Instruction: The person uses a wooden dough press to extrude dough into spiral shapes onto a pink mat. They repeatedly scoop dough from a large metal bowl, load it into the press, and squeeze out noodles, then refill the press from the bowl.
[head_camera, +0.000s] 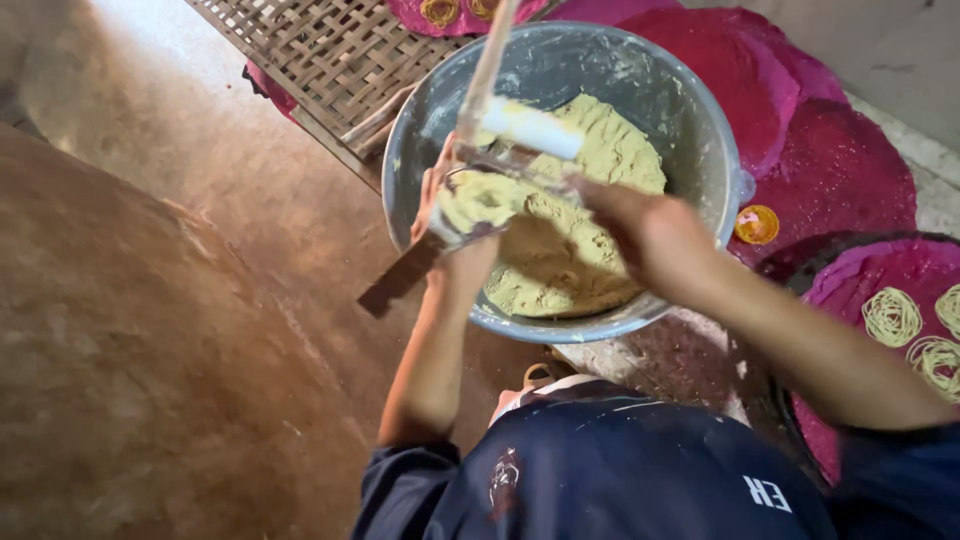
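A large grey metal basin (700, 120) holds pale yellow-green dough (600, 160). Over its near side I hold a hand press with wooden handles (480, 195), its cup packed with dough. My left hand (440, 215) grips the press from below and the left, beside a dark wooden handle (400, 280) that sticks out over the basin's rim. My right hand (640, 235) is closed on the press's right side, fingers coated in dough. A lighter wooden handle (490, 60) rises toward the top of the frame.
Round magenta mats (830, 170) lie to the right, one bearing coils of pressed dough (892, 316). A small orange lid (757, 224) sits by the basin. A woven bamboo tray (330, 50) lies behind. Brown earthen floor (150, 300) spreads left.
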